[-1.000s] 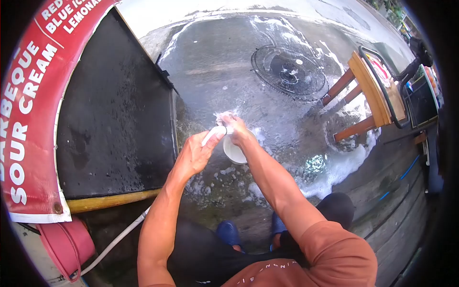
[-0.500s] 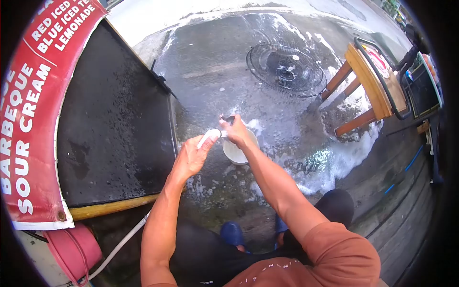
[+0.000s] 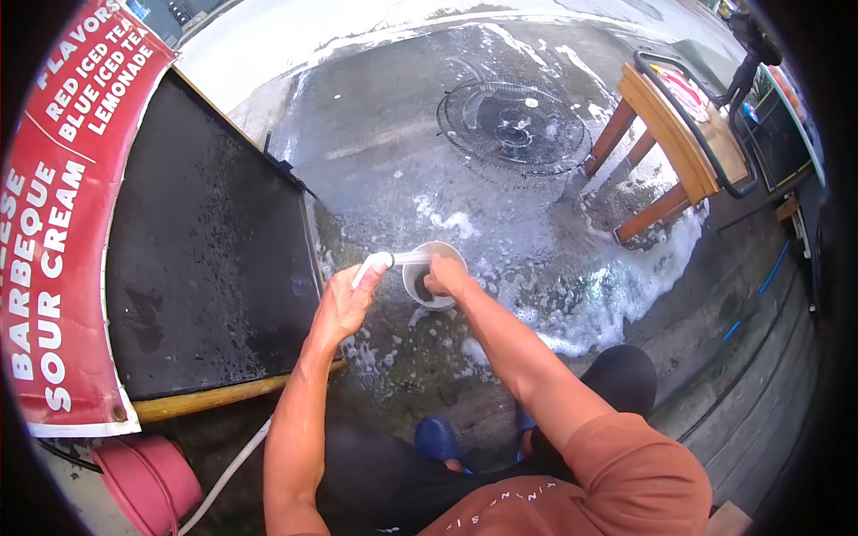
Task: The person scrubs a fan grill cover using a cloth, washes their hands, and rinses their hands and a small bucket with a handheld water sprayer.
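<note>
My left hand [image 3: 338,304] is closed round the white end of a hose [image 3: 370,265]. Water runs from it to the right, across the mouth of a white bucket [image 3: 451,296]. My right hand [image 3: 444,275] reaches into that bucket in the stream, fingers curled. Below the fingers shows a small dark thing [image 3: 422,286], too unclear to name. Both hands are a short way apart, and the bucket stands on the wet, foamy ground.
A black board [image 3: 206,241] with a red banner [image 3: 67,241] stands at left, a pink basin [image 3: 147,482] below it. A wire fan guard [image 3: 514,129] lies on the ground ahead. A wooden stool-like frame [image 3: 666,134] stands right. White foam [image 3: 599,313] spreads nearby.
My right hand has moved down from above the bucket's rim into it, with the dark thing. My left hand has shifted slightly left and down with the hose. The view has moved a little.
</note>
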Demonstrator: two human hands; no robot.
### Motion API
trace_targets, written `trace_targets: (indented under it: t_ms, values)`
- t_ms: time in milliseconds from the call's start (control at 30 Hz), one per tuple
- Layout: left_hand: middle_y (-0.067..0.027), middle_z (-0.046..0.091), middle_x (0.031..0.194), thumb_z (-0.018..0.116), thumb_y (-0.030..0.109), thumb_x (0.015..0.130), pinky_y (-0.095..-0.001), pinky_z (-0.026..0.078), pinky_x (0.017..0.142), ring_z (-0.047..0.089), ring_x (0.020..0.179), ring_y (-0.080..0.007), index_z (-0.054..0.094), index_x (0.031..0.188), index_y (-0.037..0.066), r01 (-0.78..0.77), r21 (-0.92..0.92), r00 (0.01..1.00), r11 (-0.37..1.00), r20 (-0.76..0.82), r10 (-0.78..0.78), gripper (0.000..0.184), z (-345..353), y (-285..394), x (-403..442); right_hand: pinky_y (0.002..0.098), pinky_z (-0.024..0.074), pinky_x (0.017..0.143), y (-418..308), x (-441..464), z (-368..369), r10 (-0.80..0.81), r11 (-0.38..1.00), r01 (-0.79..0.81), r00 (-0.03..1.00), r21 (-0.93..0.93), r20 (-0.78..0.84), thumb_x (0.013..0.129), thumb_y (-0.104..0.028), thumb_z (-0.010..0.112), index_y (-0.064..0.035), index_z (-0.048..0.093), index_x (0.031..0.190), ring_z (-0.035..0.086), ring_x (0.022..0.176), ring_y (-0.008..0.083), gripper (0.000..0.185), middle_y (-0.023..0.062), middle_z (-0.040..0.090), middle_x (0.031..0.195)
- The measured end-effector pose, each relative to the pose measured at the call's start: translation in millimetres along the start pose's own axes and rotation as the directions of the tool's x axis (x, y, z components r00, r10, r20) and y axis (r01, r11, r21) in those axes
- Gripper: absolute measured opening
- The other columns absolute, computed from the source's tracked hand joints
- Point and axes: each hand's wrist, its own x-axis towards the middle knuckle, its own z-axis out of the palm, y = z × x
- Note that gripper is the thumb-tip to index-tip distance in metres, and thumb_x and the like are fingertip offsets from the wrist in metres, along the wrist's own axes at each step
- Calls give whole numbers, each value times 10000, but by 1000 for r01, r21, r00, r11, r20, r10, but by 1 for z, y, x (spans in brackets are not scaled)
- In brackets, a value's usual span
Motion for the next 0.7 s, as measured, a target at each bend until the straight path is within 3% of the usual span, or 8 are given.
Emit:
trace_targets:
  t_ms: [133, 200, 233, 267, 367, 500, 633, 700]
  values:
    - [-9, 427, 628, 505, 654, 973, -345, 379, 564, 411, 616, -125, 545, 788, 13, -38, -29, 999, 999, -9, 38, 668, 1, -1, -3, 471, 535, 792, -12, -11, -3, 21, 950, 74, 955, 302, -297, 935, -151, 492, 2, 623, 1090, 673, 902, 386, 255, 224, 691, 1062]
    - [-16, 439, 635, 501, 642, 980, -347, 387, 569, 416, 621, -131, 556, 807, 7, -40, -26, 999, 999, 9, 40, 661, 2, -7, -1, 445, 535, 764, -34, -11, -1, 260, 439, 6, 956, 899, -133, 943, -171, 514, -5, 656, 1019, 681, 890, 319, 231, 159, 696, 971]
    - [-19, 444, 638, 500, 637, 984, -347, 391, 571, 418, 624, -134, 561, 816, 5, -41, -23, 999, 999, 20, 42, 657, 4, -9, 0, 432, 535, 749, -47, -11, -4, 318, 49, -23, 948, 999, 7, 947, -181, 525, -9, 672, 983, 686, 883, 286, 229, 126, 698, 926]
    - [-24, 451, 643, 494, 635, 987, -349, 398, 577, 424, 628, -138, 565, 822, 2, -37, -6, 999, 999, 21, 37, 658, 6, -9, -2, 376, 509, 718, -59, -14, -8, 360, -34, -16, 933, 999, 27, 950, -215, 557, -22, 695, 914, 662, 847, 198, 240, 60, 671, 877]
    - [-41, 470, 655, 474, 630, 997, -356, 416, 594, 447, 641, -150, 569, 834, -3, -61, 47, 998, 997, 13, 60, 661, 17, -11, -2, 413, 517, 823, -46, -3, 21, 342, 254, 142, 912, 957, -226, 925, -149, 531, 3, 682, 914, 658, 890, 247, 214, 116, 688, 931]
    - [-76, 499, 669, 431, 631, 1012, -371, 438, 622, 495, 661, -170, 555, 862, -7, -40, 112, 999, 993, -29, 44, 666, 22, -30, 3, 399, 500, 844, -91, -48, 20, 440, 612, 250, 682, 751, -585, 960, -267, 568, -22, 687, 1038, 662, 931, 262, 283, 180, 700, 1006]
    - [-120, 556, 707, 370, 638, 1024, -383, 454, 640, 554, 680, -201, 554, 915, -10, -18, 129, 989, 991, -143, 37, 683, 19, -42, 8, 344, 492, 804, -151, -94, 13, 297, 294, 50, 944, 954, -141, 1011, -356, 567, 20, 645, 1079, 619, 862, 176, 389, 88, 680, 929]
    - [-197, 604, 864, 294, 575, 1060, -427, 478, 749, 624, 834, -285, 543, 1037, -3, -92, 155, 983, 984, -145, 115, 629, 16, -55, 13, 329, 486, 806, -165, -100, 11, 196, 290, 13, 978, 957, -72, 1025, -397, 550, 29, 638, 1081, 599, 872, 145, 438, 74, 666, 925]
